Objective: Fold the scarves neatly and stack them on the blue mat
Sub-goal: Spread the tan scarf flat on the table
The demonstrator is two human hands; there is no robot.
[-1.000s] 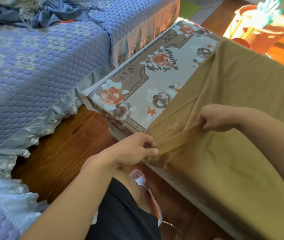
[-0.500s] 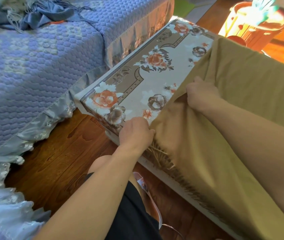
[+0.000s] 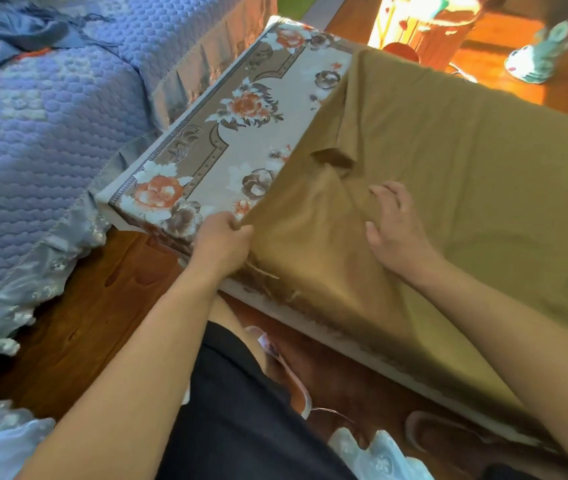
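- Tan scarf [image 3: 466, 188] spread over most of the floral-topped table [image 3: 206, 147], fringed near edge hanging off the front, one raised fold near its left side.
- Second, grey-blue scarf [image 3: 15, 32] lying crumpled on the blue mat [image 3: 43, 133], far left, well apart from the table.
- Wooden floor [image 3: 102, 306] between mat and table; slipper [image 3: 448, 434] below the table edge.
- Two hands in view: left hand [image 3: 221, 242] pinching the tan scarf's near left corner; right hand [image 3: 395, 230] resting on the cloth, fingers spread and relaxed.

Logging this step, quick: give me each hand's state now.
Left hand: pinches the corner of the tan scarf at the table's edge.
Right hand: open, fingers spread, flat on the scarf.
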